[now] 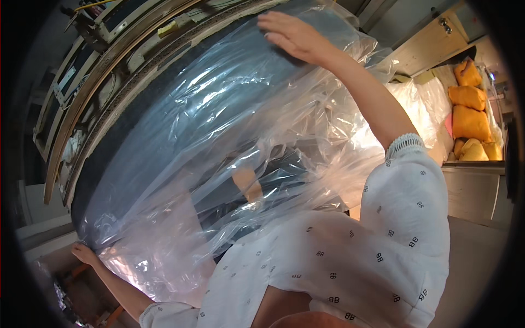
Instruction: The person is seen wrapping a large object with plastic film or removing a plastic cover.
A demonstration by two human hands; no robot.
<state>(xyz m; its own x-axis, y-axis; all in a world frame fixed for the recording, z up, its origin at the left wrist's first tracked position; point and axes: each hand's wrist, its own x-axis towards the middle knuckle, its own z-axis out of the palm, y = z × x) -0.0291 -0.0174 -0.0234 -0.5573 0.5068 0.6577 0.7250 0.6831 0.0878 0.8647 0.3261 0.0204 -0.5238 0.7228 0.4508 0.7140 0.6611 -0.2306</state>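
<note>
A large sheet of transparent plastic film (213, 98) is spread over a dark, flat surface (115, 145) in front of me, wrinkled and glossy, with its near part bunched against my body. My right hand (292, 37) lies on the film at the far side, arm stretched out, fingers extended and palm down. At the near left corner, my left hand (83, 253) has its fingers curled on the film's edge. Through the loose folds near my chest, a patch of skin tone (247, 183) shows, and I cannot make out what it is.
Along the far left side runs a long machine frame (90, 106) with rails, and a small yellow piece (167, 29) sits on it. Several yellow-orange bundles (471, 123) are stacked at the right. A wooden panel (432, 44) stands at the upper right, above a metal-faced cabinet (470, 191).
</note>
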